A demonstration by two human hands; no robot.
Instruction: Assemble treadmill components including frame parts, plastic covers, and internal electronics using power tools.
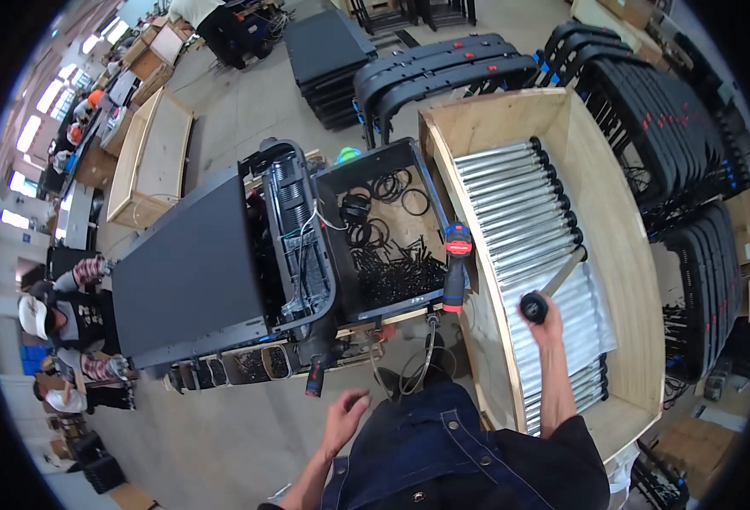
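Over a long wooden crate (438,161), my right hand (546,327) is closed round a metal roller (564,273) near its black end (534,307). The roller slants upward from the row of rollers (511,212) lying in the crate. White foam wrap (553,327) lies beneath it, over some of the rollers. My left hand (345,420) hangs empty in front of my body, its fingers loosely bent and apart from the thumb. Nearest to it is a power tool (315,378) hanging below a black machine frame (311,255).
A dark tray (387,304) left of the crate holds black rings (392,183) and many screws (400,268). A red-and-black cordless screwdriver (455,268) rests at its edge. A large dark panel (192,263) lies further left. Black frames (664,119) stand stacked beyond the crate. Other people (52,319) are at far left.
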